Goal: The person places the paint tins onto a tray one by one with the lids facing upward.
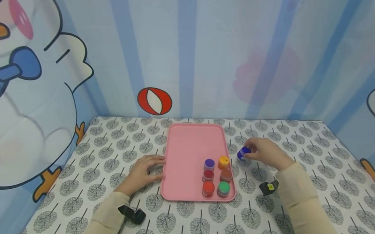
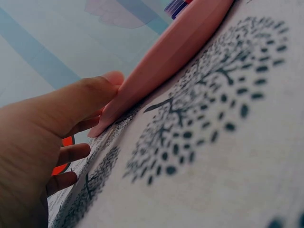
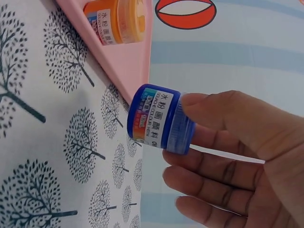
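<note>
My right hand (image 1: 266,152) pinches a small blue gouache paint jar (image 3: 156,116) by its lid, between thumb and fingers, just to the right of the pink tray (image 1: 186,145). The jar's printed label faces the wrist camera. On the other side, my left hand (image 1: 144,172) touches the tray's left rim with thumb and fingertips, its fingers loosely spread. Inside the tray's front right part stand several jars: purple (image 1: 209,164), orange-yellow (image 1: 223,162), dark red (image 1: 208,176), brown (image 1: 226,175), red (image 1: 208,189) and green (image 1: 223,189), in two columns.
A white cloth (image 1: 99,193) printed with grey trees covers the table. Behind it hangs a light blue striped curtain (image 1: 209,55) with cartoon figures. Black straps with small devices, one a wrist camera (image 1: 268,187), sit at both sleeves.
</note>
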### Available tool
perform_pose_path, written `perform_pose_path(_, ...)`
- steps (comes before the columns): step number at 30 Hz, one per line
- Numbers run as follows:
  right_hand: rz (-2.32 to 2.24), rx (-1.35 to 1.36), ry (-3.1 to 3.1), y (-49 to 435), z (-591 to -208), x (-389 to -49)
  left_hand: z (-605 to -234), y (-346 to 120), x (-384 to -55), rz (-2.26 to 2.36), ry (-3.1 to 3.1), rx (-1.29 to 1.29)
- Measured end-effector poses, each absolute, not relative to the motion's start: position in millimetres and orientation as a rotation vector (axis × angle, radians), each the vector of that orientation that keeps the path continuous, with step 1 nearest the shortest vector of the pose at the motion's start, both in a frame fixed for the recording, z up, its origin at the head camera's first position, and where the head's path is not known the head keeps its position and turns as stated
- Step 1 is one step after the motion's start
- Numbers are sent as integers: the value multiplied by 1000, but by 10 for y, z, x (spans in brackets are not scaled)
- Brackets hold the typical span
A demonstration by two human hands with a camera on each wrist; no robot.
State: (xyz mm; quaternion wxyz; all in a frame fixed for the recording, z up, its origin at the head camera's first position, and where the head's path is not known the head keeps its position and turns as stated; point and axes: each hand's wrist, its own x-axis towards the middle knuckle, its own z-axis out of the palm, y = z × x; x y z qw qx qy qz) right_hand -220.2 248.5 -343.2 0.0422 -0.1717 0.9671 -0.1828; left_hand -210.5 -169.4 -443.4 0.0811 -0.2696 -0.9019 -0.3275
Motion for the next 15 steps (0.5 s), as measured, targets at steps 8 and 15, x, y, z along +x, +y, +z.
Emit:
perform_pose_path(8,-546,-560,2962,2373,-3388,-2243,-4447,-1699,-2111,-977,-2696,-804)
perform_pose_path(15,-509,-570,2970,2270,-3398,-2277,-4442,-1700,-2104,-983,-2706,-793)
